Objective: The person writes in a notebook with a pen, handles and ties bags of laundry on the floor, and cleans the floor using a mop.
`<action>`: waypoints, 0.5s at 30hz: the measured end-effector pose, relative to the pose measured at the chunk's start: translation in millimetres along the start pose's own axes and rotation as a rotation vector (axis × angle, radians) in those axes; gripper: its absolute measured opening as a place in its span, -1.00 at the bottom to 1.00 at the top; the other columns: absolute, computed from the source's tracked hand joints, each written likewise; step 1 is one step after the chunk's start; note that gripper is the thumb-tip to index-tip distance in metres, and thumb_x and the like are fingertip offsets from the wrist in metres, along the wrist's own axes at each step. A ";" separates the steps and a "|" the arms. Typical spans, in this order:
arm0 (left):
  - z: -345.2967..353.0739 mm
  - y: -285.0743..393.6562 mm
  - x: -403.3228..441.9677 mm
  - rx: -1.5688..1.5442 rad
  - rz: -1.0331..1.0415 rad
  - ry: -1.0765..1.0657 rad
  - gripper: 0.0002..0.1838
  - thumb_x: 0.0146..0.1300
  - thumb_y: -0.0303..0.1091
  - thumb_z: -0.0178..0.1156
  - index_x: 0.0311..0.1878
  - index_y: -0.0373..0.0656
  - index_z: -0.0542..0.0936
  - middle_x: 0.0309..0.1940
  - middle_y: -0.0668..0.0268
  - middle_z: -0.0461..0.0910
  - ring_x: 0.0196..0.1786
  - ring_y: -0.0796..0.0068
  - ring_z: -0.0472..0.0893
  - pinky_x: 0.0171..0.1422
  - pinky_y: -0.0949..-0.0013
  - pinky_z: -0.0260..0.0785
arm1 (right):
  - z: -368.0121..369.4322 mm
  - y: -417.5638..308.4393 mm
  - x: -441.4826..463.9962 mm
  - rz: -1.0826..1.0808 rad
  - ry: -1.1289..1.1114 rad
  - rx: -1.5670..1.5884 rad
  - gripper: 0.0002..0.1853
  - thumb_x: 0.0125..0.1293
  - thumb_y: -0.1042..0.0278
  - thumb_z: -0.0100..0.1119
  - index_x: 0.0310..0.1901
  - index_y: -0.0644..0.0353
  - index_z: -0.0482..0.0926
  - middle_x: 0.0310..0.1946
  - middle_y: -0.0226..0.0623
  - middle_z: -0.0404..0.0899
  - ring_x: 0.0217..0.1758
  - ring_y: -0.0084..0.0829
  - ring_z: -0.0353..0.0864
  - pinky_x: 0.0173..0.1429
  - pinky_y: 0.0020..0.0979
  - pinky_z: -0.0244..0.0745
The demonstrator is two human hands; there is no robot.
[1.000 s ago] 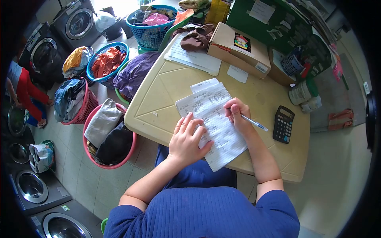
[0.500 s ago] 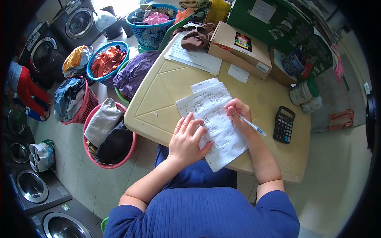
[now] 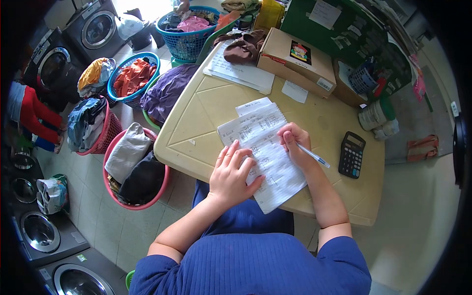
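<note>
A sheet of lined notebook paper [image 3: 275, 162] with handwritten lines lies tilted on the yellow plastic table [image 3: 196, 132]. My left hand [image 3: 233, 174] rests on its lower left part, fingers stretched out and slightly apart. Over the right side of the page, my right hand [image 3: 295, 142] is closed around a white pen [image 3: 314, 157]. The pen's blue end points down and right, away from the page; its other end is hidden in my fingers. A black calculator [image 3: 352, 155] lies to the right of that hand.
At the table's back stand a cardboard box [image 3: 300, 56] and a jar [image 3: 376, 114], with papers [image 3: 241, 71] beside. Left on the floor are laundry baskets, including a pink one [image 3: 164, 184]. Washing machines [image 3: 42, 231] line the left; a person in red trousers [image 3: 39, 108] stands there.
Both my hands and the pen look unchanged. The person in red trousers has shifted slightly at the left. Part of another person's hand now shows above the blue laundry basket at the top.
</note>
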State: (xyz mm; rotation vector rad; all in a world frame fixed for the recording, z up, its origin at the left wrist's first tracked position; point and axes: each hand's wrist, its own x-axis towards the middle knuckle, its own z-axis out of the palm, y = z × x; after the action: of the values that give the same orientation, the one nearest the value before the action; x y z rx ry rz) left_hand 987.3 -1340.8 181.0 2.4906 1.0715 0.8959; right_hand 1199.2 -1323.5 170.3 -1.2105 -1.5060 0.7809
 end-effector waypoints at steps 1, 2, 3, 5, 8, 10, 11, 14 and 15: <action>-0.2 0.1 0.0 0.001 0.001 0.001 -0.70 -0.05 -0.07 0.11 -0.38 -0.10 0.44 -0.16 0.28 0.37 0.14 0.14 0.25 0.22 0.13 0.01 | -0.2 -0.2 -0.1 -0.001 0.000 0.000 -0.59 0.17 -0.06 -0.09 -0.44 0.19 0.40 -0.69 -0.49 0.30 -0.69 -0.76 0.20 -0.63 -0.73 0.10; -0.4 0.3 0.1 -0.002 -0.001 -0.003 -0.70 -0.04 -0.07 0.11 -0.38 -0.10 0.44 -0.16 0.28 0.37 0.14 0.14 0.25 0.22 0.13 0.01 | -0.6 -0.3 -0.2 0.008 -0.004 -0.001 -0.59 0.17 -0.07 -0.10 -0.44 0.19 0.40 -0.68 -0.49 0.30 -0.69 -0.76 0.20 -0.63 -0.73 0.10; -0.6 0.4 0.1 -0.004 -0.002 -0.006 -0.70 -0.04 -0.07 0.11 -0.38 -0.10 0.44 -0.16 0.28 0.37 0.14 0.14 0.25 0.22 0.13 0.01 | -0.9 -0.4 -0.3 0.016 -0.009 -0.002 -0.59 0.17 -0.07 -0.10 -0.45 0.19 0.40 -0.68 -0.49 0.30 -0.69 -0.76 0.20 -0.63 -0.73 0.10; -0.5 0.5 0.0 -0.002 -0.002 -0.003 -0.70 -0.04 -0.07 0.11 -0.38 -0.10 0.44 -0.16 0.28 0.37 0.14 0.14 0.25 0.22 0.13 0.01 | -1.0 0.1 -0.3 0.011 -0.008 -0.003 -0.59 0.17 -0.07 -0.11 -0.45 0.19 0.40 -0.68 -0.49 0.30 -0.69 -0.76 0.20 -0.63 -0.73 0.10; -0.5 0.5 -0.3 -0.002 -0.003 -0.001 -0.71 -0.05 -0.08 0.12 -0.38 -0.10 0.44 -0.17 0.28 0.37 0.14 0.14 0.25 0.22 0.13 0.01 | -1.2 2.1 -0.4 0.009 -0.007 -0.001 -0.58 0.17 -0.07 -0.11 -0.45 0.19 0.40 -0.68 -0.49 0.30 -0.69 -0.76 0.20 -0.63 -0.73 0.10; -0.7 0.7 0.0 -0.004 -0.003 0.000 -0.71 -0.05 -0.08 0.12 -0.39 -0.10 0.44 -0.17 0.28 0.37 0.14 0.14 0.24 0.22 0.14 0.01 | -1.3 2.0 -0.1 0.009 -0.007 0.003 -0.58 0.17 -0.08 -0.11 -0.45 0.19 0.40 -0.68 -0.49 0.30 -0.69 -0.76 0.20 -0.64 -0.73 0.10; -0.8 0.7 0.2 -0.006 -0.002 -0.001 -0.71 -0.05 -0.08 0.12 -0.39 -0.09 0.44 -0.17 0.29 0.37 0.14 0.14 0.24 0.22 0.14 0.00 | -1.1 1.7 -0.1 0.009 -0.004 -0.001 -0.58 0.17 -0.08 -0.11 -0.44 0.19 0.40 -0.69 -0.49 0.30 -0.69 -0.76 0.20 -0.64 -0.73 0.10; -0.8 0.6 0.0 -0.006 0.000 -0.004 -0.71 -0.05 -0.08 0.12 -0.38 -0.09 0.44 -0.16 0.29 0.37 0.14 0.14 0.24 0.23 0.14 0.00 | -0.8 1.4 -0.3 0.015 -0.003 -0.002 -0.58 0.16 -0.08 -0.11 -0.44 0.18 0.40 -0.68 -0.49 0.30 -0.69 -0.76 0.20 -0.64 -0.73 0.10; -0.8 0.6 -0.1 -0.005 0.001 -0.004 -0.71 -0.05 -0.08 0.12 -0.38 -0.09 0.44 -0.16 0.29 0.37 0.15 0.14 0.24 0.23 0.14 0.00 | -1.0 1.4 -0.3 0.022 -0.004 -0.001 -0.58 0.16 -0.08 -0.11 -0.44 0.18 0.40 -0.68 -0.49 0.30 -0.69 -0.76 0.20 -0.64 -0.73 0.10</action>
State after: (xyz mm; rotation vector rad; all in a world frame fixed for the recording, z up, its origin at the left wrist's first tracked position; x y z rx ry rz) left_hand 987.1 -1341.3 181.9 2.4879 1.0658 0.8920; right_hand 1200.5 -1323.5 169.2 -1.2282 -1.4989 0.7981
